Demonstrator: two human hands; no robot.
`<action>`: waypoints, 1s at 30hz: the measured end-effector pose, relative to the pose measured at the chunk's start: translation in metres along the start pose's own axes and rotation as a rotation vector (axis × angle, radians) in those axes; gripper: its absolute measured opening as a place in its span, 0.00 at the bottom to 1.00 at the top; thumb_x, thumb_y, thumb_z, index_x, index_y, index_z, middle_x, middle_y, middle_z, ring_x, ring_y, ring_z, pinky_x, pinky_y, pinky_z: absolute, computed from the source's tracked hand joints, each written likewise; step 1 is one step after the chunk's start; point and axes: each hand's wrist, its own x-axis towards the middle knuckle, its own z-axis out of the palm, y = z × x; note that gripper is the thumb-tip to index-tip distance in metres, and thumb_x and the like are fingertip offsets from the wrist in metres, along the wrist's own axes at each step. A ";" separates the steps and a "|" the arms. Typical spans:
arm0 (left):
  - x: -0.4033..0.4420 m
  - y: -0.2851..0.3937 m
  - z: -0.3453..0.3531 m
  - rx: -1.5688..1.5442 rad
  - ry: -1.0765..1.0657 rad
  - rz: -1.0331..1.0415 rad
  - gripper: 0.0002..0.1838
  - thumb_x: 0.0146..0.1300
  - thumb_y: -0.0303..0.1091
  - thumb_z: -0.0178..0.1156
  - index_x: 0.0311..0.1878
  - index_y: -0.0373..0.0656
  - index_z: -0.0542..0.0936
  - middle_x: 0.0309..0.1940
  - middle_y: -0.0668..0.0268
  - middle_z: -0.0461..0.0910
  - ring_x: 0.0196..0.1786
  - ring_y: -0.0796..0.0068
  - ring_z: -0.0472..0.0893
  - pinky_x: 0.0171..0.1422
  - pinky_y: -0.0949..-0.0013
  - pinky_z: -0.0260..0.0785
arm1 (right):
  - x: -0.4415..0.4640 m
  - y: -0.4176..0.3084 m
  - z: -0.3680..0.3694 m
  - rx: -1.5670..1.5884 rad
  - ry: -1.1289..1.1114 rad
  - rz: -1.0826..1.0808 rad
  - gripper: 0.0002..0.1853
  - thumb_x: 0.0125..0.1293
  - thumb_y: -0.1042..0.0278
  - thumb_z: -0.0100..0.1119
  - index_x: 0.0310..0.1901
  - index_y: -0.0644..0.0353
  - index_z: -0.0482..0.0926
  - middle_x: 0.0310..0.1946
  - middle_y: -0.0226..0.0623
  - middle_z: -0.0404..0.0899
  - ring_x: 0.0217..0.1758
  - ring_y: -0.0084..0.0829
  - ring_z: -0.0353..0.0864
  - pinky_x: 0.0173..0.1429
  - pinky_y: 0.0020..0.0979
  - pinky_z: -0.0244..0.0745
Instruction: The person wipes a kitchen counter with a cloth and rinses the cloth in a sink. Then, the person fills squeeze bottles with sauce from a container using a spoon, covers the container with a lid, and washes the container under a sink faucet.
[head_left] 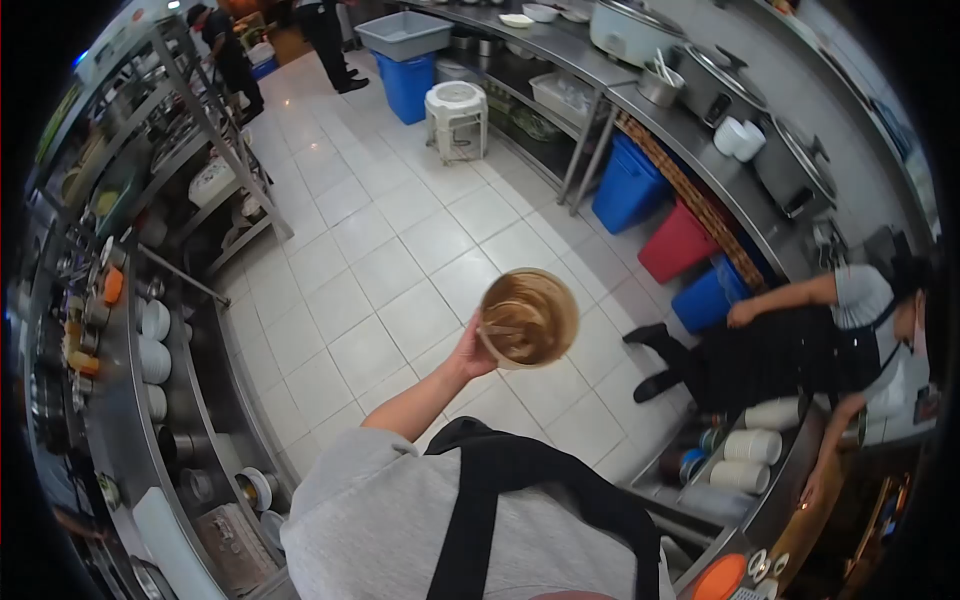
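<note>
My left hand is closed around the side of a round, pale tub, held out in front of my body above the tiled floor. The tub's mouth faces up towards me. Inside, a thick brown paste coats the walls and bottom. A thin light streak lies across it at the left, perhaps a utensil handle; I cannot make it out. No part of my right hand shows in the frame.
A co-worker stands by the counter on the right, near stacked tubs. Further off are a white stool, blue bins and two more people. Metal shelving and stacked bowls line the left side.
</note>
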 end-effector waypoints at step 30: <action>0.046 0.284 -0.098 -0.215 0.455 0.834 0.28 0.53 0.38 0.62 0.56 0.40 0.67 0.55 0.58 0.69 0.59 0.59 0.67 0.63 0.50 0.60 | -0.519 -0.183 0.989 0.253 -1.730 -0.018 0.13 0.48 0.77 0.62 0.37 0.69 0.75 0.24 0.43 0.78 0.21 0.33 0.80 0.23 0.34 0.80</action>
